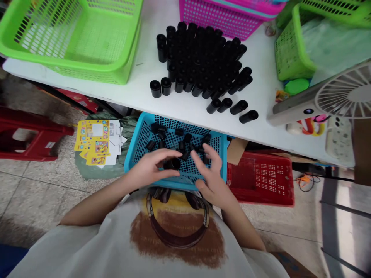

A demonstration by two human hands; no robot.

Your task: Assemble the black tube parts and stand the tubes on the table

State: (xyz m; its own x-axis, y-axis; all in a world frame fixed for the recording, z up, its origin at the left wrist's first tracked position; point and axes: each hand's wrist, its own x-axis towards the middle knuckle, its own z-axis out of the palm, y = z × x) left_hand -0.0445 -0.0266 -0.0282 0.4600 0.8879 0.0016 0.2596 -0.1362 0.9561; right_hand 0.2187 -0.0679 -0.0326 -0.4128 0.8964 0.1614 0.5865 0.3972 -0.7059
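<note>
My left hand point(152, 166) is curled around a short black plastic cylinder point(173, 164), thumb on the near side and fingers on the far side. My right hand point(213, 175) hovers over the right part of the blue basket point(131, 154) with its fingers spread. Its index fingertip is close to a small black piece point(192, 147); whether they touch I cannot tell. Several short black cylindrical pieces point(161, 144) lie scattered on the basket's floor. On the white table, many black cylinders point(197, 88) stand upright in a dense group, with a few leaning.
On the white table point(139, 96) are a green basket point(87, 65), a pink basket point(214, 19), another green basket point(292, 58) holding plastic film, and a handheld fan point(301, 100). A red crate point(261, 177), red stool point(29, 135) and yellow printed cards point(92, 135) are lower down.
</note>
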